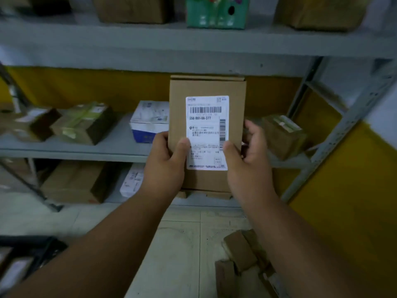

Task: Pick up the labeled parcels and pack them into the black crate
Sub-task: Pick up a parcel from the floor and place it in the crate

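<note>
Upright, the parcel [206,87] faces the camera, gripped by both hands [206,166].

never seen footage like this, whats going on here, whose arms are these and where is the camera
The camera sits on a person's head, looking forward and down, so the two arms are their own. No robot is involved. Both hands, left hand and right hand, hold a flat cardboard parcel upright, its white shipping label facing the camera. Behind it stand grey metal shelves carrying more boxes. A dark object at the lower left, possibly the black crate, is too blurred to tell.
</note>
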